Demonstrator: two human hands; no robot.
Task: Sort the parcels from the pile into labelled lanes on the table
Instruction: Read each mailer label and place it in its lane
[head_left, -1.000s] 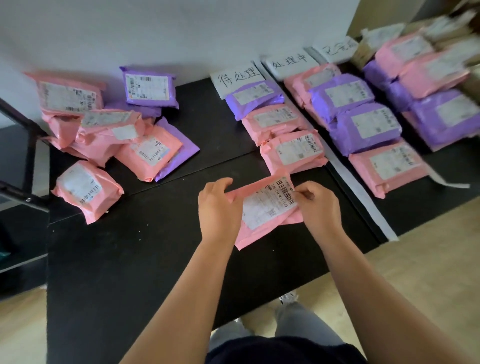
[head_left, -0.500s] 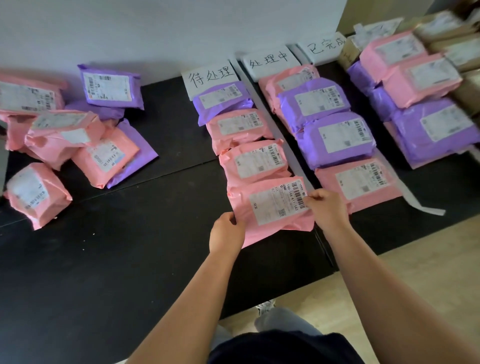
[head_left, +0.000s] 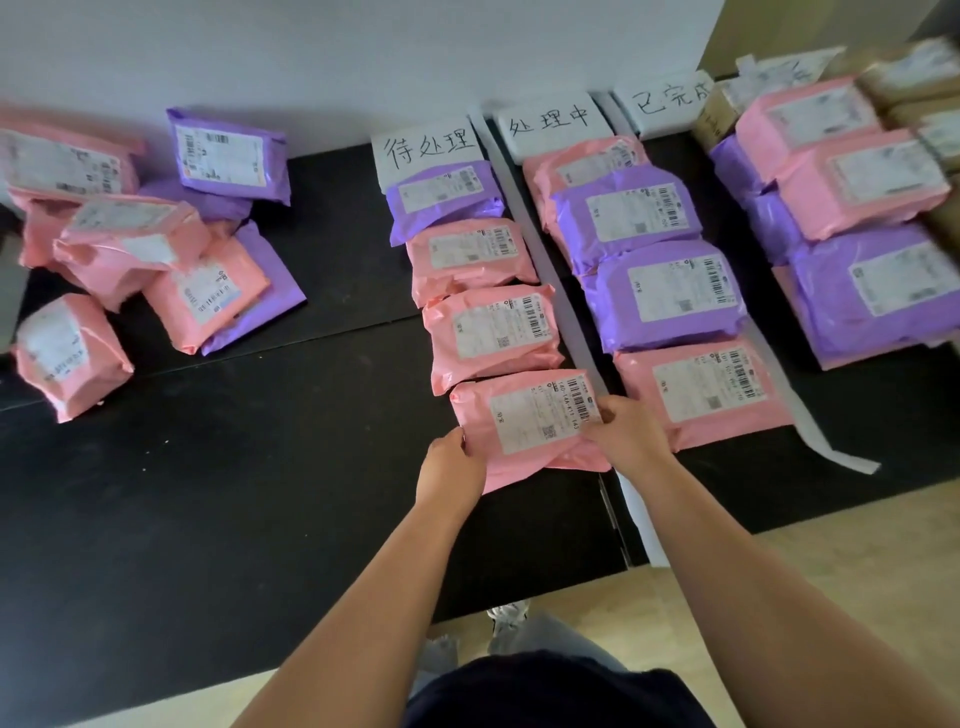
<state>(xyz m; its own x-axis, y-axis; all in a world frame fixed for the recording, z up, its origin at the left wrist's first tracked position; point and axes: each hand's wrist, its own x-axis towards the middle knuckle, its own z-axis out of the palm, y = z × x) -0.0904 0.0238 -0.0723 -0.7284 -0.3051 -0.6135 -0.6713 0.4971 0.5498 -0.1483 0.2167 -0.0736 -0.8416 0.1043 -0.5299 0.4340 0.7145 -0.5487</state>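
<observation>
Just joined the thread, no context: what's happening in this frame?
A person is sorting mailer parcels on a black table. The left hand and right hand grip a pink parcel at the near end of the lane under the 待处理 card. It is fourth in line after a purple parcel and two pink ones. Lanes under the 处理中 card and 已完成 card also hold parcels. An unsorted pile sits at the far left.

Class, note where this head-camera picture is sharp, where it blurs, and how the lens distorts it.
Head view: the nearest pink parcel shows a sharp barcode; the far-right stacked parcels smear; the back edge of the table bows; light is soft and even.
</observation>
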